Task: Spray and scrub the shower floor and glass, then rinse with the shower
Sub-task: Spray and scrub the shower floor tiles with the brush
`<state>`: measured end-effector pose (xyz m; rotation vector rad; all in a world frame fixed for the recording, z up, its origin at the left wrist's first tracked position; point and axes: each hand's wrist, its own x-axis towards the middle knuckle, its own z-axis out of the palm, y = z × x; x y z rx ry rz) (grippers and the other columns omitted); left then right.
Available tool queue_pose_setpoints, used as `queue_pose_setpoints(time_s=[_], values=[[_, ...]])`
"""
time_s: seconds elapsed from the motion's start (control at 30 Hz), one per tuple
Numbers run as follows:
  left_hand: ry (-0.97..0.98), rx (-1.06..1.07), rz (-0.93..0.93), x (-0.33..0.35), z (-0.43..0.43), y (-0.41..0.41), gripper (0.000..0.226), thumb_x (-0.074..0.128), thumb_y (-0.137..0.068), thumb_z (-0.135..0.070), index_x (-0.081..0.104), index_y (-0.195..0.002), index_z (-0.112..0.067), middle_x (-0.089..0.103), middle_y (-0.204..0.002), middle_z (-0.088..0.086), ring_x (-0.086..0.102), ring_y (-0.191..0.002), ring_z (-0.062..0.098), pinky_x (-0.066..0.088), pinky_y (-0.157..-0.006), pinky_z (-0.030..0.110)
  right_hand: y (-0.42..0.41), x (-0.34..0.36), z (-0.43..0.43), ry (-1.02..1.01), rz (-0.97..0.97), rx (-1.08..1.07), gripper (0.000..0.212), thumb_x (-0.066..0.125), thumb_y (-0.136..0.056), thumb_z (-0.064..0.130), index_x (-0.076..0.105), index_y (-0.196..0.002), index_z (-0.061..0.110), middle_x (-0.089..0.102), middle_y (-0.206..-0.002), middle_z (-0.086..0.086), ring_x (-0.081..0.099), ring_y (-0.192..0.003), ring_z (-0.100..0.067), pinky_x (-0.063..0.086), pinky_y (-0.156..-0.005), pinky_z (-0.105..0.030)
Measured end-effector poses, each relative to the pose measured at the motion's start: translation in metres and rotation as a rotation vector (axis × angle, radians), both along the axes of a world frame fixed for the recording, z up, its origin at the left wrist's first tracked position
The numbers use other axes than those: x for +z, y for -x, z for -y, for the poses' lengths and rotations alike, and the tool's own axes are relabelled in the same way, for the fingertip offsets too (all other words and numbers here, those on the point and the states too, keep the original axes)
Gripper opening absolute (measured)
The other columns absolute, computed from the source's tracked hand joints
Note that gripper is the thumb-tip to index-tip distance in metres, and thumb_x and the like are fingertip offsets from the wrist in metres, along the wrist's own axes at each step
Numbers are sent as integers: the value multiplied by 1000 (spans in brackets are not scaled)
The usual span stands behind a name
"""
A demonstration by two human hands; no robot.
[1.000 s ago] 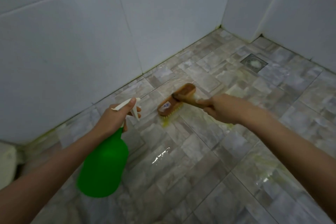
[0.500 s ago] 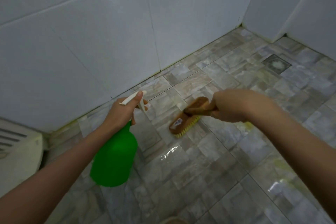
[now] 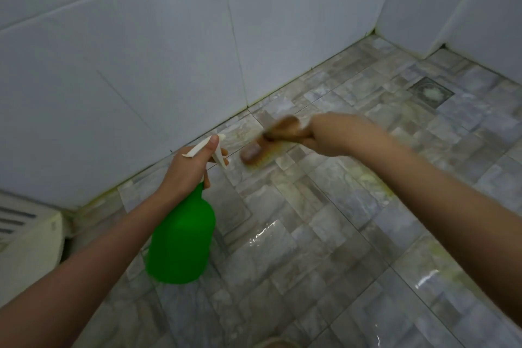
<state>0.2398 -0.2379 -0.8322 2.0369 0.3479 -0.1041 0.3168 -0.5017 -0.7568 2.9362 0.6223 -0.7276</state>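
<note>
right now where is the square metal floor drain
In the head view, the square metal floor drain sits upper right in the grey tiled floor, beyond the right hand, near the white tiled wall corner.

I see smooth, fairly matt green plastic on the spray bottle (image 3: 180, 237) in the left hand (image 3: 189, 169), with a white plastic trigger head (image 3: 202, 149). The scrub brush (image 3: 271, 141) in the right hand (image 3: 336, 134) looks wooden, though blurred. Under both hands, the stone-patterned floor tiles (image 3: 310, 234) are glossy and wet. Beyond them, the white wall tiles (image 3: 141, 65) are smooth.

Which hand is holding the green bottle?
The left hand grips the green spray bottle; the right hand holds the wooden scrub brush instead.
</note>
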Motion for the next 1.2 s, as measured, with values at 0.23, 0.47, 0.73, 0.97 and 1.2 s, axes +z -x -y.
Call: queue_pose_setpoints(time_s=[0.23,0.47,0.73,0.97,1.2], values=[[28,19,16,4,11,-9,69,43,-78,-83,79,-88,-25,78,-88,9,66,-64,42,53,-57,39,-18,27,3,112,-12,-2,37,46,-96,45,64,-99,13,54,-67,-5,54,-59,-21,39,-51,-28],[29,-11,34,7,27,-15,64,47,-80,-80,78,-87,-24,76,-89,15,68,-66,42,50,-52,34,-17,18,18,-73,-55,5,36,35,-100,39,54,-130,32,58,-98,7,61,-84,-24,48,-77,-30],[96,-138,11,2,72,-15,54,48,-78,-77,77,-86,-32,78,-92,-1,68,-82,49,47,-51,31,7,11,117,16,-60,-215,38,42,-99,34,54,-134,28,57,-65,0,53,-46,-14,39,-43,-23],[148,-241,-11,-1,129,-28,48,49,-83,-71,78,-87,-33,78,-91,0,67,-86,49,46,-46,29,40,4,169,126,-38,-319,36,41,-97,35,58,-127,23,61,-79,-2,58,-58,-16,48,-54,-28],[133,-359,-22,-9,172,-45,57,48,-78,-78,78,-88,-31,78,-94,-3,68,-87,45,46,-47,31,72,15,207,74,-68,-427,29,35,-102,26,50,-112,48,52,-77,3,54,-60,-13,43,-54,-25]])
